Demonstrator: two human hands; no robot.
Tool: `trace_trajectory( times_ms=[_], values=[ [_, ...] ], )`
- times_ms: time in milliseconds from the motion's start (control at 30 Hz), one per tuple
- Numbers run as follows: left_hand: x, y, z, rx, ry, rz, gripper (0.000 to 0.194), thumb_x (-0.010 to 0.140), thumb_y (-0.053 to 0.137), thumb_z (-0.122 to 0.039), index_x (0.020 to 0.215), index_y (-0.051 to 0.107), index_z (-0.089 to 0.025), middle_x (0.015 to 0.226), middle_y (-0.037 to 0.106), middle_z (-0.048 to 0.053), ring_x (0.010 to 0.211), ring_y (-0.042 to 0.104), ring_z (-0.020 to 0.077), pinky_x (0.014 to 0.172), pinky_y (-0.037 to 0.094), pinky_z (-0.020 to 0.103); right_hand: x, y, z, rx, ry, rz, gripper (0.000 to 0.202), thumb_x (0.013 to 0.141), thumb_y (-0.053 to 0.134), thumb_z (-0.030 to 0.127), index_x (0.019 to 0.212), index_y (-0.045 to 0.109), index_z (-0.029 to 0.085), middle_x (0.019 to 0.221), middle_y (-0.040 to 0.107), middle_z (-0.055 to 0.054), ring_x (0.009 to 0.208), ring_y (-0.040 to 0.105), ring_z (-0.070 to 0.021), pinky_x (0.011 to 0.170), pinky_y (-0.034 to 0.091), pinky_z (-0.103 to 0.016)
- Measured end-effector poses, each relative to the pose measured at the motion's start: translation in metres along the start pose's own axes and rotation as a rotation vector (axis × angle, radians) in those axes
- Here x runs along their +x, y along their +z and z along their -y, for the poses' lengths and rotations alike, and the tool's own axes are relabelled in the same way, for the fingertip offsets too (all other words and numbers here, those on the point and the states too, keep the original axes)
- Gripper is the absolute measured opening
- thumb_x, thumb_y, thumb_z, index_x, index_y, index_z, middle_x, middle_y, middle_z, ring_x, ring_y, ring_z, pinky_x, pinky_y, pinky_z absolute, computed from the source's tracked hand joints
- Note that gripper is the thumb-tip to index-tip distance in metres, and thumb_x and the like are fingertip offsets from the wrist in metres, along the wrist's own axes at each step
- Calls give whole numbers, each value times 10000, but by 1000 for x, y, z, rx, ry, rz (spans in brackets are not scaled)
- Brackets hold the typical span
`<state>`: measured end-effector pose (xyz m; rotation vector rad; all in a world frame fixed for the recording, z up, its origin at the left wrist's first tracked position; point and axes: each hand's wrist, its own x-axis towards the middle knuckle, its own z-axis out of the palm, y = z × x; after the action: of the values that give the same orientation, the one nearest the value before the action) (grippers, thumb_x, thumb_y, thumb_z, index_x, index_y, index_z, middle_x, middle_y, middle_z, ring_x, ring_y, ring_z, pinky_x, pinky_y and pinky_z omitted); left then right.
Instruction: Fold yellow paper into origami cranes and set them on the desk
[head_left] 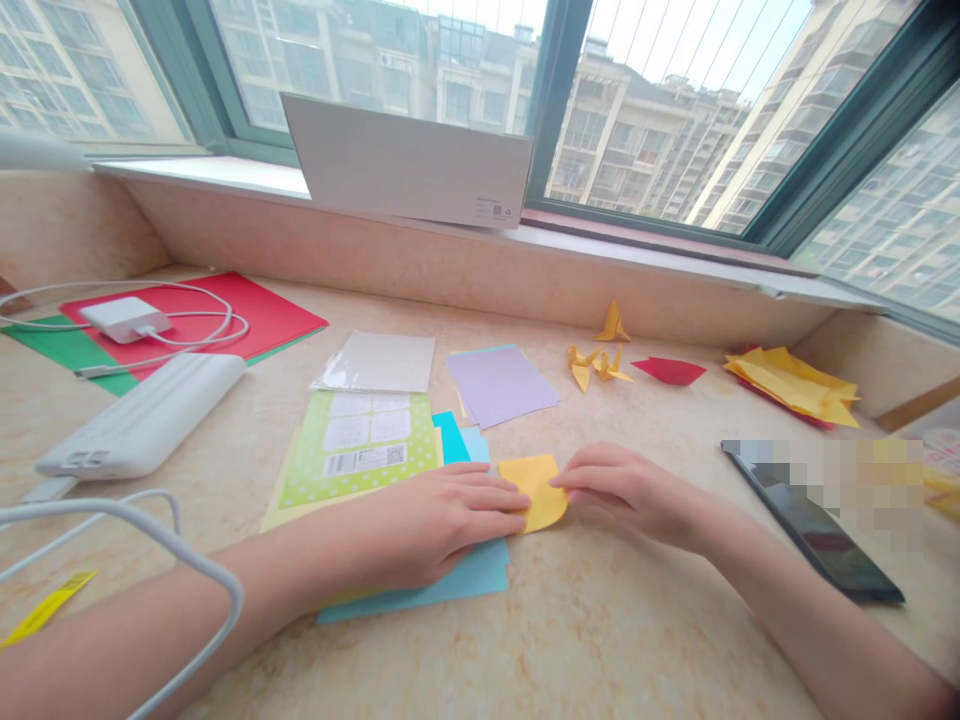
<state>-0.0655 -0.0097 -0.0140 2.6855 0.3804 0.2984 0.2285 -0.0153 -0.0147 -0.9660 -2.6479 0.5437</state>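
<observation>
A small yellow paper (541,490) lies on the stone surface, one edge curling up at the lower right. My left hand (457,515) rests palm down with its fingertips on the paper's left side; its fingers are stretched out. At the paper's right edge, my right hand (619,485) pinches the yellow sheet between thumb and fingers. Beneath my left hand are light blue sheets (450,583) and a green dotted packet (375,450) with a barcode label.
Purple sheets (502,385), folded yellow pieces (598,365), a red piece (670,371) and a yellow stack (795,380) lie behind. A dark phone (825,540) is at the right. A white power bank (146,415), cables and red paper (262,315) occupy the left.
</observation>
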Motion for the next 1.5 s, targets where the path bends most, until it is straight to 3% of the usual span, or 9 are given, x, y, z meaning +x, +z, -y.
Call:
trace_trajectory(
  times_ms=[233,433,667,900,1100,1300,1500],
  values=[
    [1,-1,-1,12,4,-17,552,863,451,-20,1373,501,-226,1383,581,53,1286,517,211,1147,328,400,2,5,2,-178,-47,-102,255,1006,426,240,930,661,174,946,714,-85,859,655,-205,766,520,-363],
    [3,0,-4,41,-13,-26,505,874,454,-33,1334,537,-224,1359,596,62,1271,520,227,1135,332,410,2,0,2,-253,-217,-103,225,1004,435,198,1056,647,149,991,719,-109,881,655,-208,795,533,-367],
    [1,5,0,104,7,-38,638,819,453,12,1392,481,-269,1403,543,58,1338,436,249,1140,332,443,2,-2,5,-371,-333,-61,304,991,394,106,1226,584,140,999,714,-115,910,650,-214,806,525,-387],
    [-3,8,7,124,-22,-45,714,818,420,29,1442,423,-319,1450,497,49,1358,428,254,1132,356,481,5,3,-4,-464,-224,-73,242,1003,391,144,1050,628,168,964,713,-85,901,639,-198,806,478,-366],
    [-2,10,10,157,2,-68,704,845,407,28,1428,442,-365,1435,515,40,1336,460,257,1133,347,504,12,4,-3,-396,-194,-216,234,1013,419,244,981,639,168,931,709,-88,871,646,-195,808,455,-362],
    [1,8,7,157,-26,-66,650,845,413,14,1405,479,-311,1389,556,61,1281,514,258,1099,405,499,16,12,-6,-81,-77,-276,198,958,547,310,863,672,188,899,708,-64,852,645,-175,819,483,-328],
    [1,7,8,148,-7,-70,630,857,422,10,1399,484,-305,1394,552,61,1308,486,252,1116,382,501,15,15,3,259,153,-264,110,868,628,239,792,687,186,853,718,-29,790,639,-154,775,493,-298]
  ],
)
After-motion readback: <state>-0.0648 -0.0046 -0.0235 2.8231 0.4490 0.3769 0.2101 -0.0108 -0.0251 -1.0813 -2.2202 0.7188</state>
